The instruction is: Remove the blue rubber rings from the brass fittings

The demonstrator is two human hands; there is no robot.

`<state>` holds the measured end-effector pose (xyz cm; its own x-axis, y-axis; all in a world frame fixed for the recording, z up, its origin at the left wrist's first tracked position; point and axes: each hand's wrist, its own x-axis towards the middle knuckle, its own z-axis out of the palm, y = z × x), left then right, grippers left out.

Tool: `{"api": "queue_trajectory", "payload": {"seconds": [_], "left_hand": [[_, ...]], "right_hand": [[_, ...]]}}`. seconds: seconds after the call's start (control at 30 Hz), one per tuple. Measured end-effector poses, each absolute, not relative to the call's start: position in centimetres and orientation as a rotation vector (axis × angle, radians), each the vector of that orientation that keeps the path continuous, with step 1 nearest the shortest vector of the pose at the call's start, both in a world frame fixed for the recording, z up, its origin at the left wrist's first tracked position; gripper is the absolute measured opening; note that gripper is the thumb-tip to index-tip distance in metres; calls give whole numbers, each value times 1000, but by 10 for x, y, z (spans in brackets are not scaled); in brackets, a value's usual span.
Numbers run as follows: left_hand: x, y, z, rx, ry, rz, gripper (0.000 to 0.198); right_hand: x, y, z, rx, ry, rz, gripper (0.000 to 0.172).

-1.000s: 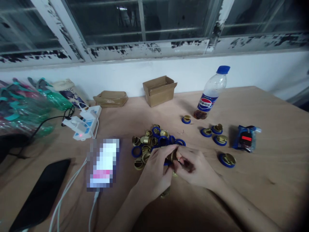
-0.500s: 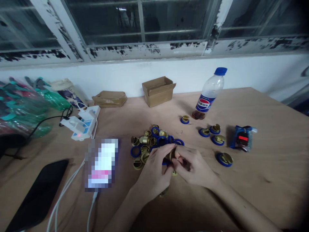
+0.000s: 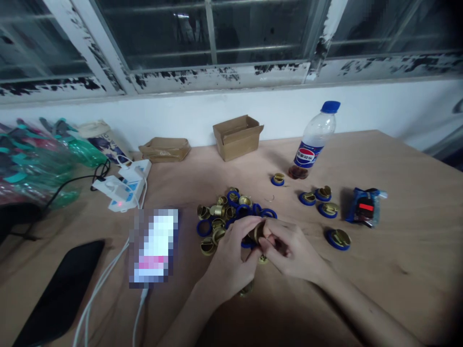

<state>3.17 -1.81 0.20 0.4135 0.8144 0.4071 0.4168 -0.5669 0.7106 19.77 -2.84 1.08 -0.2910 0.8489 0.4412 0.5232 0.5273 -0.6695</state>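
Head: caps [image 3: 231,212], plywood table [image 3: 398,159] (peeling window [image 3: 217,77])

Both hands meet at centre: left hand [image 3: 231,258] and right hand [image 3: 292,253] pinch a brass fitting [image 3: 258,232], with the parts pile [image 3: 227,214] at eleven o'clock.

Bottle [image 3: 315,137], cardboard box [image 3: 237,136], power strip [image 3: 123,190], black phone [image 3: 58,284]
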Motion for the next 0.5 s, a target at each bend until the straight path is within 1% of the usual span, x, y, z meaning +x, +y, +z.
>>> {"api": "queue_trajectory", "payload": {"seconds": [0.3,0.5], "left_hand": [[31,-18,7,2166,1014,1046,48],[32,-18,8,2115,1020,1045,47]], "right_hand": [[198,-30,7,-1156,-1882,731,21],[204,-29,10,-1170,-1725,894,29]]}}
